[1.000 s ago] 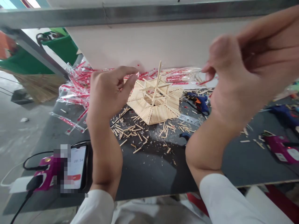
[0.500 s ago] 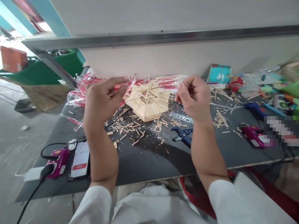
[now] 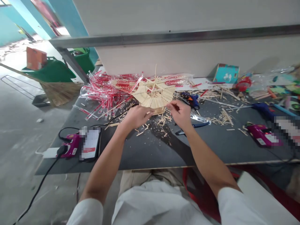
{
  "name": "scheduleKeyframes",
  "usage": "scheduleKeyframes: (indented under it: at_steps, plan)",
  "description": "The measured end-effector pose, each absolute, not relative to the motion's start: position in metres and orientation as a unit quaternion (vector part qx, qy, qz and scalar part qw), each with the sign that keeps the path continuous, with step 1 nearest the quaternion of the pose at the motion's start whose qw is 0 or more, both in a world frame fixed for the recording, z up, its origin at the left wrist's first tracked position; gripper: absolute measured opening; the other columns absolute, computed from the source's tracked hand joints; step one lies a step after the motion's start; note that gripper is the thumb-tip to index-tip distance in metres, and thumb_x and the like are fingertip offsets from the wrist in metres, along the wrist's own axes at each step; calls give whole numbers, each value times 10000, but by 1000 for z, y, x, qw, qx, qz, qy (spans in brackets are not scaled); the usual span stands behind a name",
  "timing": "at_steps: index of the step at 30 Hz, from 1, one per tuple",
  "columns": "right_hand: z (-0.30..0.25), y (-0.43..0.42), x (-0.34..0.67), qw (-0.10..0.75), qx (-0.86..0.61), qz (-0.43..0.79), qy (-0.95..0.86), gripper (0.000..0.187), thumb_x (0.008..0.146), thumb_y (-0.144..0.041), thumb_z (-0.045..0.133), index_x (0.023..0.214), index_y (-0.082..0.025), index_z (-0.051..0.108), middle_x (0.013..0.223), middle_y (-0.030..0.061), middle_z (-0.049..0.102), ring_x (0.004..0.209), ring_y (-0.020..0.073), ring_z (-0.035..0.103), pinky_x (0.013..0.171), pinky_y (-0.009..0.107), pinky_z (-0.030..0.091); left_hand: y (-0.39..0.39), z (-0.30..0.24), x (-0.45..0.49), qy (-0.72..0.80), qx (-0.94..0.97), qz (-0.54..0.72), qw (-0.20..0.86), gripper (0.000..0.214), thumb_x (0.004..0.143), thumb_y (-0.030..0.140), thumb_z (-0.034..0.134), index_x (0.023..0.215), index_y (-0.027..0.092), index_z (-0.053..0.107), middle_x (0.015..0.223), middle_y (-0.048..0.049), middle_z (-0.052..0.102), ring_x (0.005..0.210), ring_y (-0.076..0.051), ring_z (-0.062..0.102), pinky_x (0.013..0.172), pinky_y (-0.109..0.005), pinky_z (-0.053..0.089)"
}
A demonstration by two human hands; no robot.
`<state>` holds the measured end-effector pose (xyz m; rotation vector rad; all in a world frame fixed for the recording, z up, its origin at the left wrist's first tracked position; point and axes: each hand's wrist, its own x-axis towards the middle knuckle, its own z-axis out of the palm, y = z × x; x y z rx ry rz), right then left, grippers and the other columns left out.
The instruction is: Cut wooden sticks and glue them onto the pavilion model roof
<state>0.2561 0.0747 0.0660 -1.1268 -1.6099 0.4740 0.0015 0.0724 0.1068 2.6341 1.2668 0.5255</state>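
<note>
A pale wooden stick model, shaped like a many-sided roof with an upright stick in its middle, stands on the dark table. My left hand rests low at the model's near left edge, fingers curled against its rim. My right hand is at the near right edge, fingers pinched together; what they hold is too small to name. Several cut stick bits lie scattered between my hands.
Red-printed clear wrappers are heaped at the back left. A blue glue gun, pliers, a phone, a magenta device with a cable and another lie around. A wall panel rises behind; a broom and green bins stand left.
Both my hands came down from head height to the model's near edge. The view drew back and shows more of the table.
</note>
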Motion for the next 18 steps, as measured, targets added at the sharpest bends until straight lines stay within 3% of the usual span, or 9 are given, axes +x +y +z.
scheduleKeyframes:
  at_steps: [7,13,18]
  plan:
    - [63,73,269,571,-461,182,-655,267,957,-487,698,913,-230,756,764,10,743,529,138,594,574,313,468,36,63,2,368,888,263,82,343,1089,368,470,1212,232,759,1121,-26,816,936,-173,787,820,-276,570]
    - [46,70,264,558,-481,178,-653,239,867,-454,810,854,-228,735,689,-13,687,576,146,600,605,305,459,20,13,16,347,918,154,118,350,1096,334,435,1256,244,734,1167,-34,806,984,-187,789,789,-259,557]
    - [44,66,262,566,-479,175,-648,294,852,-456,826,782,-220,666,674,-24,628,563,127,539,577,292,428,19,5,18,375,900,135,178,350,1090,366,436,1221,267,744,1169,-22,805,1012,-218,782,817,-286,550]
